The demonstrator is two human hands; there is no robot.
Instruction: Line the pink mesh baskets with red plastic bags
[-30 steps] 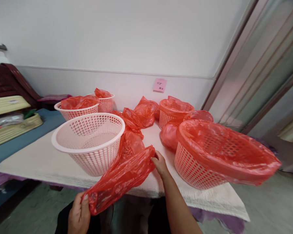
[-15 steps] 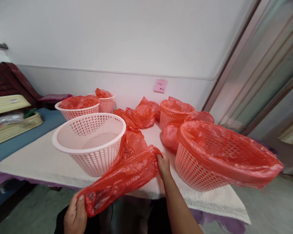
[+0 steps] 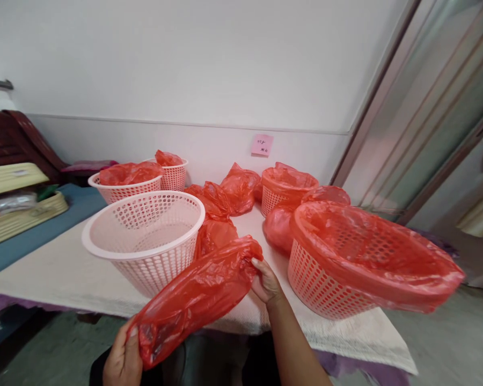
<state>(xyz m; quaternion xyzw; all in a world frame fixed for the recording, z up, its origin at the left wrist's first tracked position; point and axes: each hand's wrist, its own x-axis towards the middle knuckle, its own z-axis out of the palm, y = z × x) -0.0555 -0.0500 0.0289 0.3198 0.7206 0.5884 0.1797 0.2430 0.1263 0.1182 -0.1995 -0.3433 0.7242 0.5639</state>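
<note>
White wall [image 3: 185, 64] at the back with a pink note [image 3: 261, 145] stuck to it, and at its foot a worktop [image 3: 64, 262] covered in pale cloth [image 3: 362, 331]. Beyond the left edge, a cream box [image 3: 24, 222] on a blue surface [image 3: 82, 201]. Toward the back left corner, a lined white basket [image 3: 124, 193] and, just behind it to the right, a farther lined basket [image 3: 176, 177], red plastic [image 3: 131, 173] bunched inside both. Nearer the front edge, left of centre, an unlined white basket [image 3: 156, 271].

Out in front of the front edge, the left hand [image 3: 123, 355], grip closed on the lower end of a red bag [image 3: 201, 289], thumb on top. Stretched slantwise from there over the front edge, the bag itself: seemingly thin film, so probably almost weightless, limp, slippery, and apt to cling to itself or tear under a hard tug. Best taken by both ends, with several folds gathered into each grip rather than one thin layer. Behind, near the middle, a heap of red bags [image 3: 214, 201], too tangled to tell apart.

At the bag's upper right end, the right hand [image 3: 266, 281], grip pinching the film, some fingers hidden. Farther right, a puffy red bundle [image 3: 279, 229] beside a small lined basket [image 3: 271, 201] toward the back edge, then a large lined basket [image 3: 322, 284] by the front right corner, red liner [image 3: 390, 287] folded over its rim.
</note>
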